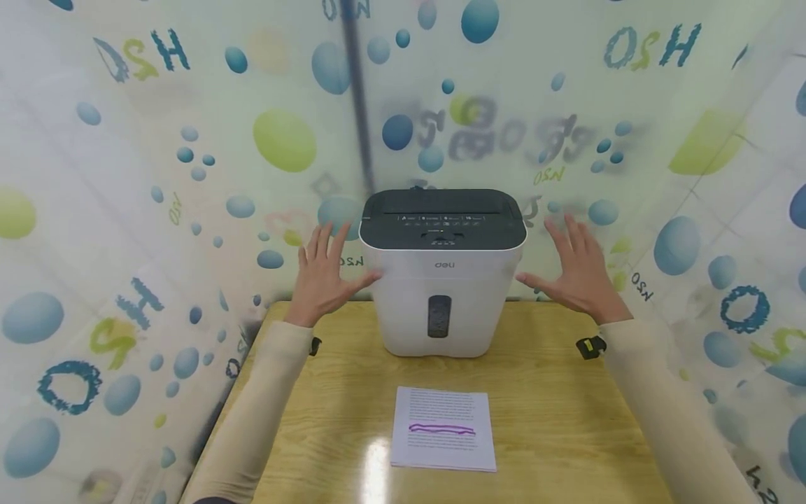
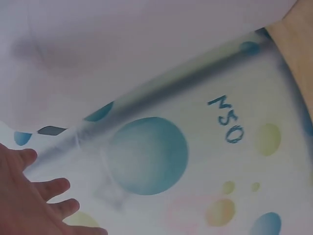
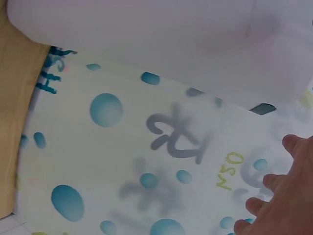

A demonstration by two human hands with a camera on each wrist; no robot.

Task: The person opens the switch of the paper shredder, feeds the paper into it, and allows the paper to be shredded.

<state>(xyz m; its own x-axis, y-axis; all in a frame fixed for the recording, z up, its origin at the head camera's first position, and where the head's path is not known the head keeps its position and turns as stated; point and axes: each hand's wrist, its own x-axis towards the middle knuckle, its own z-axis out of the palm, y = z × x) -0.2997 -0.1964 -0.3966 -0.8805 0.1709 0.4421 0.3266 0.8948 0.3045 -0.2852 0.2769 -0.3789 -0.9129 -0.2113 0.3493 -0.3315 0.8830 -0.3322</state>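
Left hand splayed, shredder standing between, right hand splayed too
Neither hand grips it; for a steady hold, matching pressure from both sides, level and even, looks the best bet

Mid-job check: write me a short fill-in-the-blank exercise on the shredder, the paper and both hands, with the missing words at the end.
1. The brand name on the front of the shredder, above its dark window, reads ____.
2. The printed paper lies ____ (nearer to or farther from) the person than the shredder.
3. The left hand and the right hand are both ____ (open or clenched).
4. The shredder stands ____ (upright or on its side).

Missing words: deli; nearer to; open; upright.
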